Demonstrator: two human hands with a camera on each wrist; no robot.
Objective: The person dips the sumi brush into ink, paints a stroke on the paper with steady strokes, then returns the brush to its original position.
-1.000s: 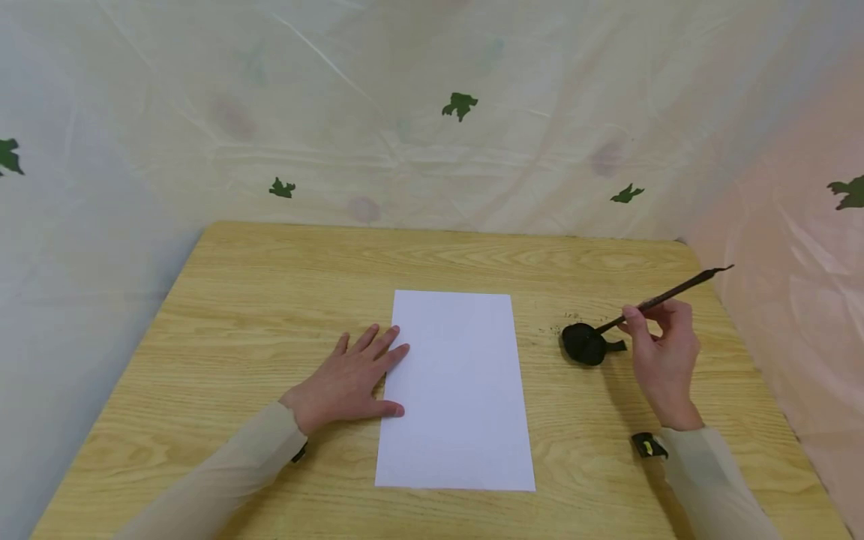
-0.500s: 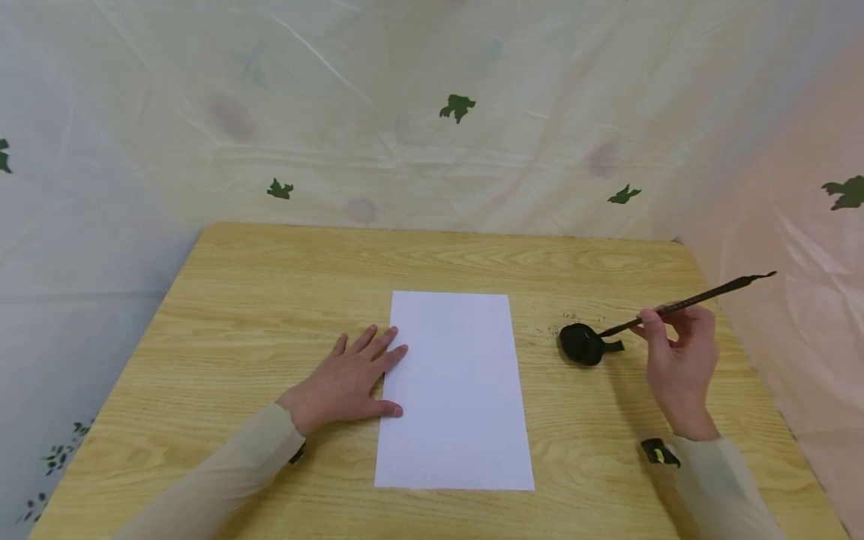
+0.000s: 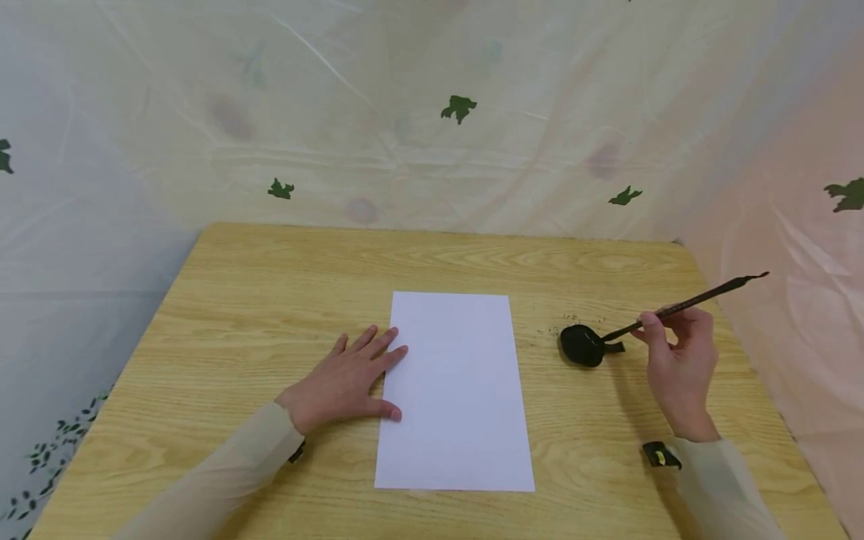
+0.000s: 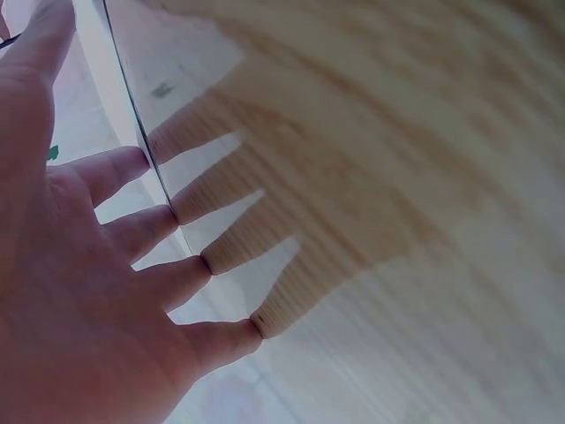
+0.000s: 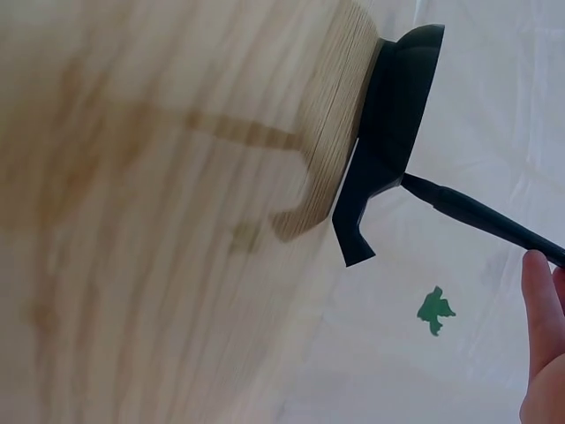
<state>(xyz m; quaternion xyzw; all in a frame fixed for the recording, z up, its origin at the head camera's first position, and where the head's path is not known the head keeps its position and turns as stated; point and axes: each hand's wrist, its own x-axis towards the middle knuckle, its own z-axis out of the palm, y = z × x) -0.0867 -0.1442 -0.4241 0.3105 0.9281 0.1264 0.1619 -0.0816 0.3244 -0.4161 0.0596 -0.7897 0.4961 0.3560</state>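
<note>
A white sheet of paper [image 3: 459, 405] lies on the wooden table. My left hand [image 3: 340, 382] is spread flat, its fingertips and thumb resting on the paper's left edge; the left wrist view shows the same fingers [image 4: 146, 287] from below. To the right of the paper sits a small black ink dish [image 3: 582, 346] with a short handle. My right hand [image 3: 682, 367] pinches a dark writing brush [image 3: 688, 304], tilted, its tip at the dish's right rim. In the right wrist view the brush [image 5: 477, 214] meets the rim of the black dish [image 5: 404, 102].
Small dark specks [image 3: 560, 322] mark the table [image 3: 270, 277] just behind the dish. A pale curtain [image 3: 378, 97] with green bird shapes hangs around the back and sides of the table.
My right hand has moved to the right, drawing the brush tip from inside the dish to its right rim; the brush now leans lower. My left hand stays on the paper.
</note>
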